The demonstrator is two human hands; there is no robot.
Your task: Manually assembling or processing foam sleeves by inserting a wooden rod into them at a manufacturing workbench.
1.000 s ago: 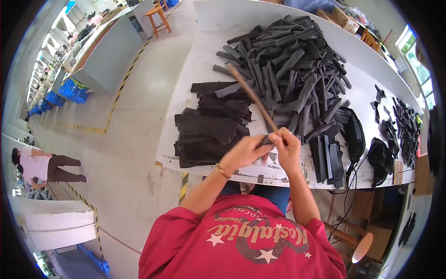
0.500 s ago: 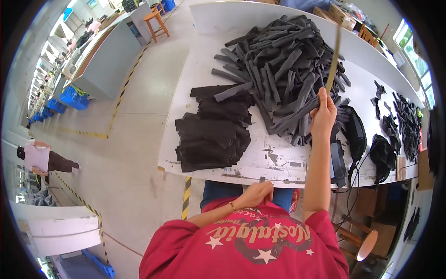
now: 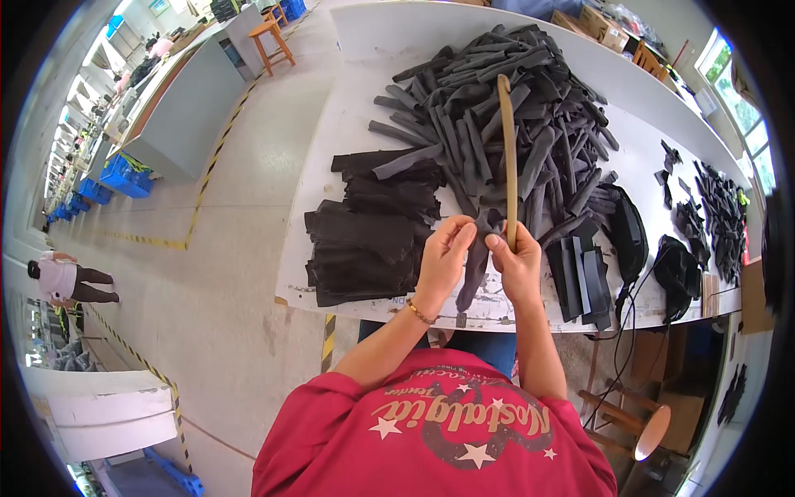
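Both hands are together above the table's front edge. My left hand [image 3: 440,263] is closed, pinching the top of a dark grey fabric tube [image 3: 474,272] that hangs down between the hands. In my right hand [image 3: 518,267] is a long, flat bamboo stick [image 3: 508,153], pointing up and away over the pile; its tip is slightly hooked. The right thumb lies against the tube's upper edge. Beyond the hands rises a large heap of dark grey fabric tubes [image 3: 517,95]. Left of them sit flat stacks of black fabric pieces [image 3: 360,253], with one grey tube across the rear stack.
Right of the hands lie several flat dark strips [image 3: 580,277], two black pouches [image 3: 633,236] with cords, and another dark heap [image 3: 725,219]. A low white partition [image 3: 406,29] borders the table's back. A stool [image 3: 642,435] stands below right. A person [image 3: 70,277] is far left.
My left hand has come up from my lap to the table and now grips a fabric tube. My right hand has moved left and nearer, bringing the stick over the pile.
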